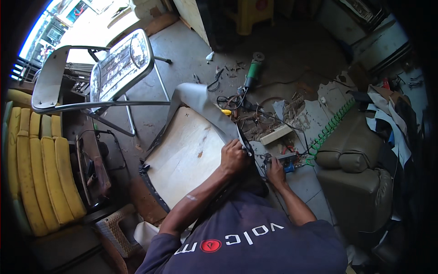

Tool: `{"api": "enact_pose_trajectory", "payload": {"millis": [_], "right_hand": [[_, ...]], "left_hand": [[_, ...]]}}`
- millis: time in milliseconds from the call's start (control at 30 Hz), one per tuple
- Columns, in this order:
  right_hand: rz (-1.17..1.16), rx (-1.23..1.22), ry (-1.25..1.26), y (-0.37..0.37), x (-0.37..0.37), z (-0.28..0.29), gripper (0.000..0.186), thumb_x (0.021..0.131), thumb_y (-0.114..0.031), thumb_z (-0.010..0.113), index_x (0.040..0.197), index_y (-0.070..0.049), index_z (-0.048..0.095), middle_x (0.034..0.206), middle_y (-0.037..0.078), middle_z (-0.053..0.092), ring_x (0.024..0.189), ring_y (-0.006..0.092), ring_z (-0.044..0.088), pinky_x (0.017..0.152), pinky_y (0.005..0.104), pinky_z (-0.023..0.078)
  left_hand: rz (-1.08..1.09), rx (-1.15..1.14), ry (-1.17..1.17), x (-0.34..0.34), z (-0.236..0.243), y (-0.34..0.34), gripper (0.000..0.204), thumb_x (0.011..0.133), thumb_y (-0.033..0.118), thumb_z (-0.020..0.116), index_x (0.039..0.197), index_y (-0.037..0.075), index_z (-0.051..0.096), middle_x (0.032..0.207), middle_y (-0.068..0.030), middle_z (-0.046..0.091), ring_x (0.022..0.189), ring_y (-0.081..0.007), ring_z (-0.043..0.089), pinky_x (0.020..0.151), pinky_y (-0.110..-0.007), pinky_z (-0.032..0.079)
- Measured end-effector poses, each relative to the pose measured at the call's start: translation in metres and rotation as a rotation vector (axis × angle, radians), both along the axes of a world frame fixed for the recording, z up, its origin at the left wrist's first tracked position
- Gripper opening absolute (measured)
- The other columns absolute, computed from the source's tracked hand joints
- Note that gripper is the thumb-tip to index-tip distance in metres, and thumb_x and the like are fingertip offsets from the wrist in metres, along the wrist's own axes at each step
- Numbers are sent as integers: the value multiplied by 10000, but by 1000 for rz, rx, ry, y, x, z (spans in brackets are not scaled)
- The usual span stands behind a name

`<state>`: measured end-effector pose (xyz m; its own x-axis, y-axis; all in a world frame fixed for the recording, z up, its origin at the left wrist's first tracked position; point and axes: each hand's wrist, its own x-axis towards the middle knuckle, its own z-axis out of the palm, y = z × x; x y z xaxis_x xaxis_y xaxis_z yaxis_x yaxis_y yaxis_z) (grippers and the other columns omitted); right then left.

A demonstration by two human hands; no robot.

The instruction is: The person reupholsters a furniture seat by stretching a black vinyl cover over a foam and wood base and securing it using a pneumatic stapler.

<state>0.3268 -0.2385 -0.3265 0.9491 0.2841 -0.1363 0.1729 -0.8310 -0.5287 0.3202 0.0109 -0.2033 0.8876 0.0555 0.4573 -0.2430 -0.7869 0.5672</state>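
A pale seat board (pixel 187 150) lies in front of me, with grey upholstery fabric (pixel 191 96) under it and folded up at its far and right edges. My left hand (pixel 234 157) is closed on the fabric at the board's right edge. Dark trim with staples (pixel 157 198) runs along the board's near left side. To the right, my right hand (pixel 275 173) is wrapped round a pneumatic staple gun (pixel 287 158), its nose pointing toward the board's edge. A green coiled air hose (pixel 329 125) leads from the gun toward the back right.
A metal folding chair (pixel 121 68) stands at the far left. Yellow padded cushions (pixel 43 169) lie left. A green angle grinder (pixel 253 71), cables and debris (pixel 292 112) cover the floor ahead. A brown padded seat (pixel 356 182) and fabric scraps (pixel 388 114) are on the right.
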Motion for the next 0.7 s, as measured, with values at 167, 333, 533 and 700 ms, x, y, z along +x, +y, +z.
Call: {"api": "enact_pose_trajectory", "payload": {"millis": [167, 333, 533, 700], "right_hand": [[424, -637, -158, -73, -36, -59, 509, 919, -125, 602, 1410, -72, 478, 1269, 184, 622, 1245, 347, 566, 1024, 519, 458], [719, -524, 118, -84, 30, -76, 675, 796, -223, 749, 1409, -57, 522, 1226, 181, 677, 1178, 359, 633, 1047, 461, 486], [287, -26, 237, 11, 70, 96, 316, 784, -309, 790, 937, -35, 758, 832, 191, 748, 771, 337, 760, 723, 429, 597], [473, 236, 62, 59, 68, 192, 267, 745, -256, 826, 782, -15, 716, 694, 153, 715, 633, 331, 734, 633, 415, 582]], "left_hand": [[60, 47, 31, -10, -14, 21, 216, 676, 204, 795, 586, 51, 673, 736, -74, 629, 831, -263, 629, 836, -446, 455], [213, -182, 114, -20, -23, 44, 156, 819, 143, 745, 718, 39, 688, 751, -103, 671, 818, -315, 640, 789, -451, 463], [303, -258, 194, -18, -30, 46, 142, 818, 151, 738, 755, 29, 704, 782, -151, 694, 809, -347, 649, 771, -464, 487], [356, -385, 278, -11, -38, 43, 172, 813, 167, 749, 768, 4, 723, 783, -177, 710, 788, -374, 663, 761, -484, 511]]}}
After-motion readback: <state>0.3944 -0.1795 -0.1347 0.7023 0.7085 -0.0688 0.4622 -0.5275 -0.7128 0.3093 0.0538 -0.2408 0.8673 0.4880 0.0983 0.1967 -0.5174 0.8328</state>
